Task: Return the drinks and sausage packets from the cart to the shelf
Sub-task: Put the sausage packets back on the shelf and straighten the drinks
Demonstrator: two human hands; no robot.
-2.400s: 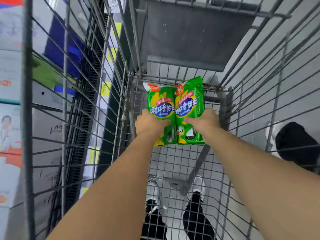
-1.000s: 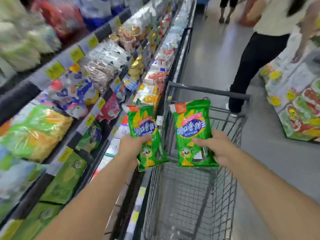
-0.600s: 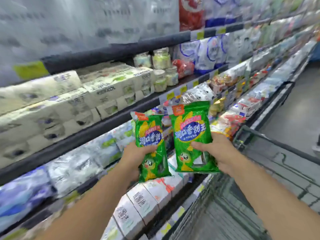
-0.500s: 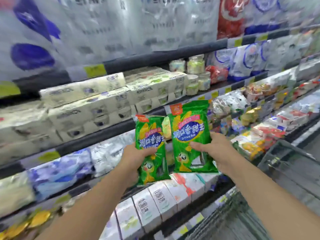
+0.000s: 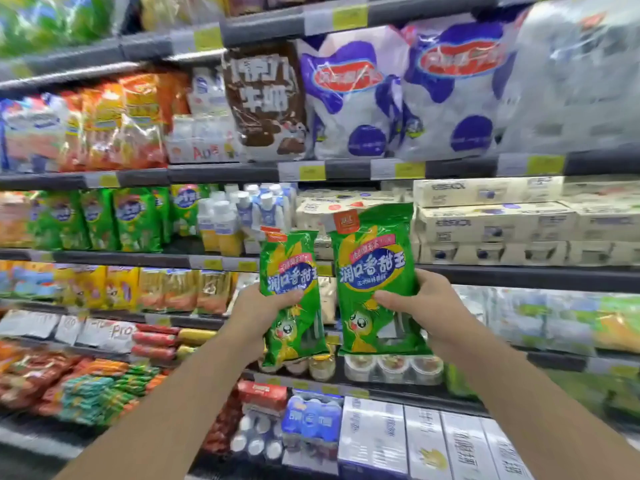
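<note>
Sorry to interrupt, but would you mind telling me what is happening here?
A person faces a stocked supermarket shelf, holding one green plastic sausage packet in each hand. The left hand grips the narrower packet; the right hand grips the wider one. Matching green packets sit up-left; neither is shelved yet.

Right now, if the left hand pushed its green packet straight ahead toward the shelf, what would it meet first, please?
Probably the small white-capped bottles on the shelf just above the left hand and its sausage packet; depth is unclear, so the shelf edge might come first.
</note>
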